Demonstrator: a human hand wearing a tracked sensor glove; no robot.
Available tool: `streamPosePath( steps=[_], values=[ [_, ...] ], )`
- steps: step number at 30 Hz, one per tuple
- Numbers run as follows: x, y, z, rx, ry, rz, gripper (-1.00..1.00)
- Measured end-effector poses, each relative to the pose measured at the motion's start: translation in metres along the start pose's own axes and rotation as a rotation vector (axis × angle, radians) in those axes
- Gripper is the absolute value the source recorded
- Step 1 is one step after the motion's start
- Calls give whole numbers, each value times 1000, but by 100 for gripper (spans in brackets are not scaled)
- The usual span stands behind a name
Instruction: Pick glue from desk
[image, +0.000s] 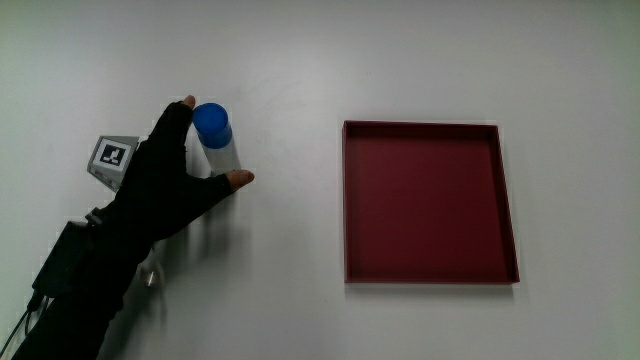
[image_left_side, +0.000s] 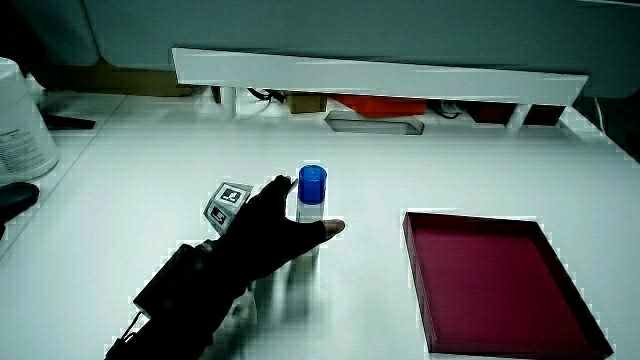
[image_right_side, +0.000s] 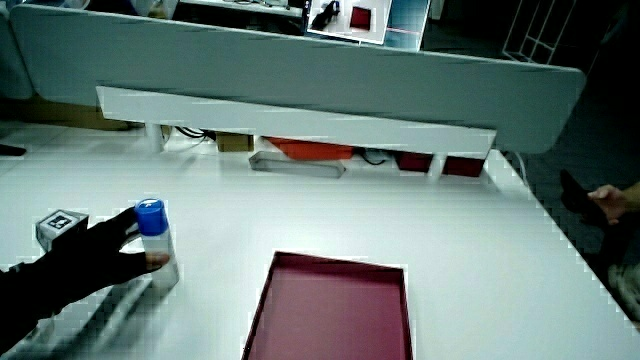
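The glue is a pale stick with a blue cap, standing upright on the white desk beside the dark red tray. The gloved hand wraps around its body, thumb tip on one flank and fingers on the other. The stick's base appears to rest on the desk. In both side views the glue shows upright with the hand closed around it below the cap. A patterned cube sits on the back of the hand.
The shallow dark red tray lies flat with nothing in it. A low white partition runs along the desk's edge farthest from the person. A white container stands at the desk's edge.
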Motion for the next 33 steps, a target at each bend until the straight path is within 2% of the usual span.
streamPosePath(
  steps=[1,4,5,6,7,8,9,10,11,12,13,14,16,17,18,20,21,22,24,27,30,33],
  values=[
    [2,5,0,-12,-88,36,0],
    [8,21,-1,-9,-189,-28,0],
    [7,26,-1,-19,-146,-16,0],
    [8,31,-2,-21,-179,-6,0],
    [11,35,-2,-27,-166,13,0],
    [15,38,-2,-28,-197,30,0],
    [16,43,-3,-33,-209,28,0],
    [16,48,-4,-36,-221,-2,0],
    [18,51,-5,-35,-251,5,0],
    [22,54,-6,-44,-257,39,0],
    [19,59,-8,-45,-255,19,0],
    [20,62,-9,-50,-254,34,0],
    [20,69,-13,-47,-294,14,0],
    [22,72,-14,-57,-284,47,0],
    [20,76,-16,-56,-286,47,0],
    [22,82,-20,-58,-322,20,0],
    [23,83,-21,-60,-318,40,0],
    [19,86,-24,-60,-320,22,0],
    [21,89,-26,-64,-336,33,0],
    [21,90,-29,-67,-320,38,0],
    [22,91,-31,-57,-349,28,0],
    [21,91,-30,-31,-349,34,13]
  ],
)
